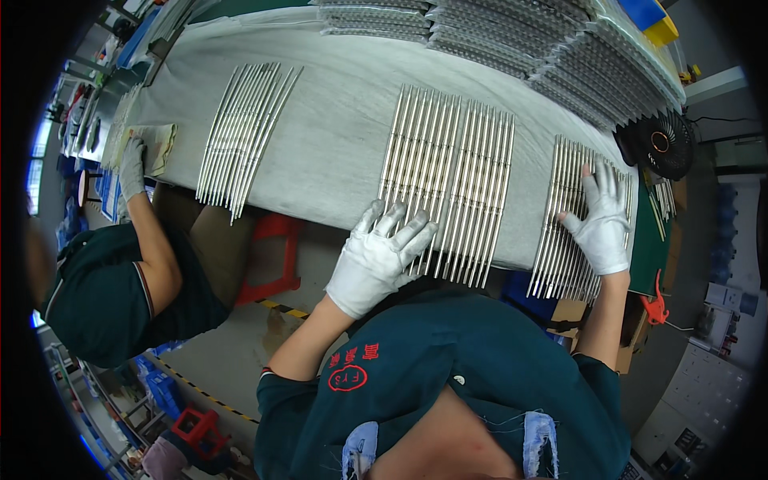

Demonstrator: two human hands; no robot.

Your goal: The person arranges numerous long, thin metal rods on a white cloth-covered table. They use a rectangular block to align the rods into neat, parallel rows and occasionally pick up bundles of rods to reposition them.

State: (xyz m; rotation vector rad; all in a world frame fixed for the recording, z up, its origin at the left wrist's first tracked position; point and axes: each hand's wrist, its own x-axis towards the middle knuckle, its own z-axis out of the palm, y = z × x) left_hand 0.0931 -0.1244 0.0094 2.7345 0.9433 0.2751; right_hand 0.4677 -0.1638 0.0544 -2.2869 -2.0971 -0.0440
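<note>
My left hand [374,262], in a white glove, rests with its fingers apart on the near left part of a row of slim silver metal rods [420,144]. A second batch of rods [484,176] lies right beside that row, a narrow gap between them. My right hand [598,224], also gloved but with bare thumb and fingertip showing, lies spread over another row of metal rods [552,228] at the table's right end. Near ends of these rods stick out past the table's front edge. Neither hand grips a rod.
Further rods [244,132] lie fanned on the cloth-covered table [336,136] to the left. A co-worker's gloved hand [132,164] is at the far left. Stacked clear plastic trays [512,40] line the back. A black fan [660,144] and red air gun [656,304] are right.
</note>
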